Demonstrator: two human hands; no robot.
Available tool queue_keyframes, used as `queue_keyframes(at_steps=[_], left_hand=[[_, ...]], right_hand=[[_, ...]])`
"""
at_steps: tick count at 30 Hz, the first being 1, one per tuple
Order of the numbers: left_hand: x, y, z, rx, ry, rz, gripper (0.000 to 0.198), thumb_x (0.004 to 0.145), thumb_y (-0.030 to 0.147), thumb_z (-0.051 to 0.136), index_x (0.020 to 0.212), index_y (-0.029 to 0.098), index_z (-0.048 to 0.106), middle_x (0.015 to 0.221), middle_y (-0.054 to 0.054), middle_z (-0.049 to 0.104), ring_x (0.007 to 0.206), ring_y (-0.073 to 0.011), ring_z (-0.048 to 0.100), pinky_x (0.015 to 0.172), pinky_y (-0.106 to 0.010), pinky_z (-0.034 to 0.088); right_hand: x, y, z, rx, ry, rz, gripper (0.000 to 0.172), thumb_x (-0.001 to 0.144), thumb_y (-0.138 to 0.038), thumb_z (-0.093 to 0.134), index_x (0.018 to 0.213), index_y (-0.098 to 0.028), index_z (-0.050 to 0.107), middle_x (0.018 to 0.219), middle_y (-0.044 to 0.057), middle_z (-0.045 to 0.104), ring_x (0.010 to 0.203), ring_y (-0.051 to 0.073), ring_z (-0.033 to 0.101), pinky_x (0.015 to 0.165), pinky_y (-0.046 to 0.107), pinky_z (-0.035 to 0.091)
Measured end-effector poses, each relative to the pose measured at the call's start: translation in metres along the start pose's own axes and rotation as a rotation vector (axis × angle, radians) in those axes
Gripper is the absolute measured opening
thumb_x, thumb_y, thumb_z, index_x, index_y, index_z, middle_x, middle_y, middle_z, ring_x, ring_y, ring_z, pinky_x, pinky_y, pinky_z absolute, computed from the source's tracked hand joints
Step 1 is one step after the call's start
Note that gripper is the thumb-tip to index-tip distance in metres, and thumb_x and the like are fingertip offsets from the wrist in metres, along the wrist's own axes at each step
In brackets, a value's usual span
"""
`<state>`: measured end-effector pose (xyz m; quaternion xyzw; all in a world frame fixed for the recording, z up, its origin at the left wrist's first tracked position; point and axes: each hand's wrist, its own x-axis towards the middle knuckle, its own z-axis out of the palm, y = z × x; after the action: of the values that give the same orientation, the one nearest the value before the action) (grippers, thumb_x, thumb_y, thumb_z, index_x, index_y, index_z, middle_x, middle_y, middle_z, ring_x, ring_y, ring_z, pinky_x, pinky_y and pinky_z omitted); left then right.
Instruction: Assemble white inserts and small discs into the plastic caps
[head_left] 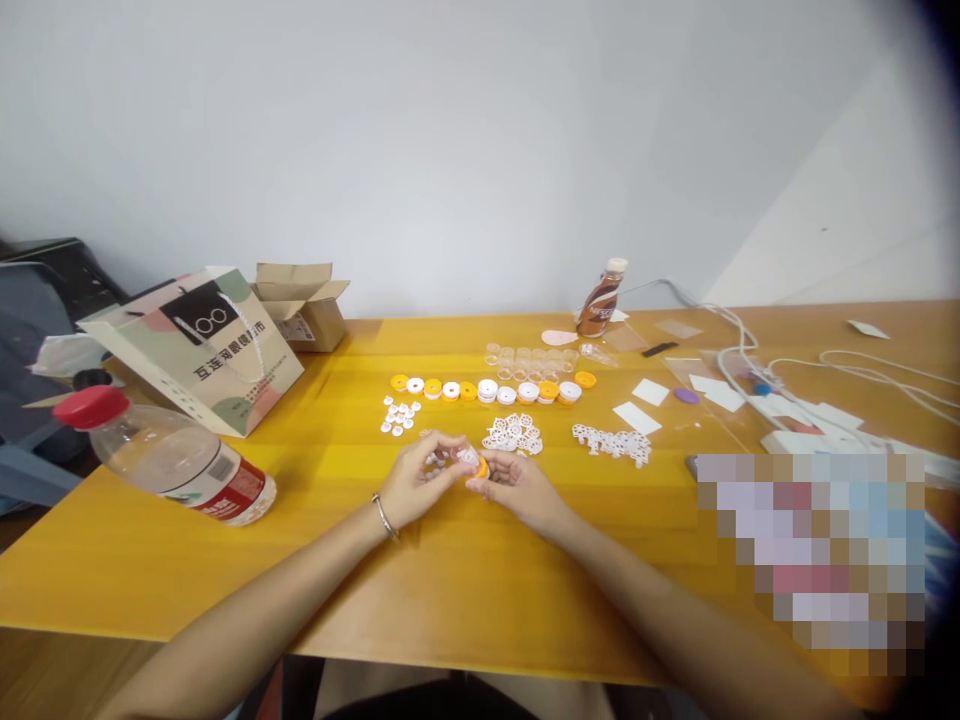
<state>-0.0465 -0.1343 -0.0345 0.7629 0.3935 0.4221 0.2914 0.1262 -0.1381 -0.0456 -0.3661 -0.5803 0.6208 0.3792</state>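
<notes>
My left hand and my right hand meet over the front middle of the table. Between their fingertips they grip a small round orange-and-white plastic part; its far side is hidden by the fingers. Just beyond the hands lies a pile of white openwork gear-like pieces. A cluster of small white discs is to the left of it. Further back runs a row of orange and white round cups. Behind that row are several clear plastic rings.
At left a clear bottle with a red cap stands tilted in view near a paper bag and cardboard box. A brown drink bottle stands at the back. White toothed strips, cards and white cables lie at right.
</notes>
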Motion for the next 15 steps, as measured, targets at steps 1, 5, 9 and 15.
queue_keyframes(at_steps=[1,5,9,15], left_hand=[[0.000,0.000,0.000,-0.003,0.004,0.002,0.026,0.073,0.029,0.058,0.095,0.016,0.055,0.084,-0.004,0.059,0.075,-0.0128,0.055,0.071,-0.025,0.044],[0.000,0.001,0.003,0.004,0.040,-0.019,0.026,0.071,0.032,0.061,0.090,0.016,0.055,0.081,-0.004,0.059,0.074,-0.0134,0.055,0.071,-0.026,0.044],[-0.003,0.007,0.006,0.004,0.111,-0.043,0.023,0.069,0.033,0.062,0.080,0.015,0.053,0.075,-0.002,0.057,0.070,-0.0125,0.054,0.070,-0.025,0.043],[-0.005,0.011,0.004,-0.076,0.102,-0.008,0.022,0.071,0.030,0.061,0.087,0.016,0.055,0.083,-0.005,0.059,0.077,-0.0148,0.054,0.074,-0.028,0.043]], right_hand=[[0.000,0.000,0.000,-0.009,0.001,-0.005,0.034,0.064,-0.033,0.065,0.093,-0.017,0.058,0.070,-0.002,0.055,0.059,0.008,0.046,0.059,0.022,0.040],[-0.004,-0.004,0.003,-0.077,0.019,-0.063,0.029,0.069,-0.033,0.059,0.094,-0.018,0.058,0.074,-0.001,0.055,0.063,0.010,0.048,0.063,0.024,0.040],[-0.009,-0.008,0.007,-0.187,0.060,-0.113,0.027,0.072,-0.035,0.056,0.094,-0.021,0.057,0.075,-0.001,0.054,0.065,0.012,0.048,0.063,0.024,0.040],[-0.013,-0.014,0.009,-0.170,0.004,-0.093,0.023,0.073,-0.037,0.055,0.088,-0.020,0.056,0.070,-0.002,0.051,0.063,0.011,0.045,0.059,0.022,0.038]])
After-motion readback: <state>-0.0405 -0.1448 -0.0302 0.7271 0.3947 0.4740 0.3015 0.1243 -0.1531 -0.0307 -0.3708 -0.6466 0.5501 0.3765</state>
